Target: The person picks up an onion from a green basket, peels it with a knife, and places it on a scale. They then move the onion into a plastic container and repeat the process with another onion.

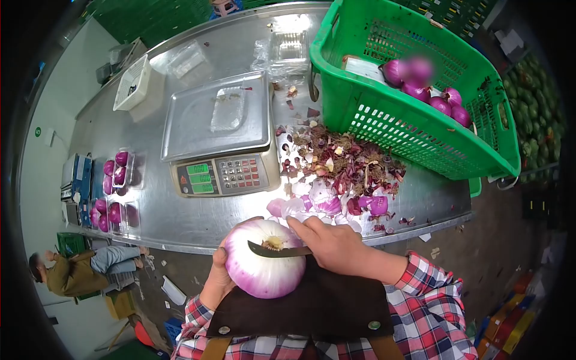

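In the head view, we cup a large peeled purple-and-white onion (264, 264) in our left hand (215, 282). The fingers curl under and around its left side, and the thumb rests on the flank. The onion sits just above our dark brown apron (312, 306), in front of the near edge of the steel table (162, 210) rather than on it.

Our right hand (336, 246) is clenched around a short dark-bladed knife (279, 251). The forefinger lies along the top, and the blade lies flat across the onion's pale cut end.

As we judge it, the step in hand is trimming that end, since the outer skin already looks gone. A further cut calls for a firm left-hand hold and a shallow, controlled draw of the blade, kept clear of the left thumb.

A heap of purple onion skins and trimmings (342, 165) lies on the table just beyond our hands. To its right stands a green plastic crate (414, 138) holding unpeeled purple onions (432, 96). To its left is a steel-topped digital scale (222, 138).

Clear trays of packed purple onions (117, 174) sit far to the left, and another person (78, 273) is on the floor below them.
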Demonstrator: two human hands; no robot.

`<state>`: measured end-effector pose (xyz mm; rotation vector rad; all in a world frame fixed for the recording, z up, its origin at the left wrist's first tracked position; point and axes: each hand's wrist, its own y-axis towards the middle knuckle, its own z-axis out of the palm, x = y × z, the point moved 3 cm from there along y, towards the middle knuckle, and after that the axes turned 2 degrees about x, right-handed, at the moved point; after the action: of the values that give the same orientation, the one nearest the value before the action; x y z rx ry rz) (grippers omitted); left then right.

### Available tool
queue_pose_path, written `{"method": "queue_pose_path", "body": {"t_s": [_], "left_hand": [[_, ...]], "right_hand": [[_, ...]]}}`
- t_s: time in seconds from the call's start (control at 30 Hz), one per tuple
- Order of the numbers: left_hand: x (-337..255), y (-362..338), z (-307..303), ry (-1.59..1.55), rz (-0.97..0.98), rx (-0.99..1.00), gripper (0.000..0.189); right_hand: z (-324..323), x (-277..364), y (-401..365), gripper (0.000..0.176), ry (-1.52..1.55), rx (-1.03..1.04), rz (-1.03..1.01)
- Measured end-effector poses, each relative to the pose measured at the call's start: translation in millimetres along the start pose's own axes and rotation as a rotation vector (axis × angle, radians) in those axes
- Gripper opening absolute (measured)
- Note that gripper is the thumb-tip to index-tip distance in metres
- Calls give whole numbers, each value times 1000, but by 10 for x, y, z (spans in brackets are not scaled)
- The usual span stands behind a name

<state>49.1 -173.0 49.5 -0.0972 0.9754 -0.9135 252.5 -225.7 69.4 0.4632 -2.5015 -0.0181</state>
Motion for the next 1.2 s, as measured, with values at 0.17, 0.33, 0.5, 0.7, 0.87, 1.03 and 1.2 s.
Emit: {"method": "queue_pose_path", "body": {"t_s": [0.17, 0.33, 0.5, 0.7, 0.87, 1.03, 1.2], "left_hand": [[-41, 77, 40, 35, 80, 114, 117], [-127, 207, 228, 73, 206, 109, 122], [-88, 345, 296, 511, 576, 253, 118], [58, 321, 459, -199, -60, 416, 79], [202, 475, 23, -259, -58, 90, 101], [467, 456, -127, -697, -150, 226, 100], [480, 433, 44, -641, -141, 270, 100]], "right_hand": [[25, -489, -290, 57, -90, 39, 273], [10, -437, -256, 32, 1155, 188, 783], [243, -419, -184, 41, 1661, 106, 753], [-15, -329, -193, 42, 1277, -314, 454], [-124, -217, -153, 44, 592, -275, -21], [-85, -307, -188, 55, 228, -110, 32], [-203, -153, 56, 60, 194, -290, -113]]}}
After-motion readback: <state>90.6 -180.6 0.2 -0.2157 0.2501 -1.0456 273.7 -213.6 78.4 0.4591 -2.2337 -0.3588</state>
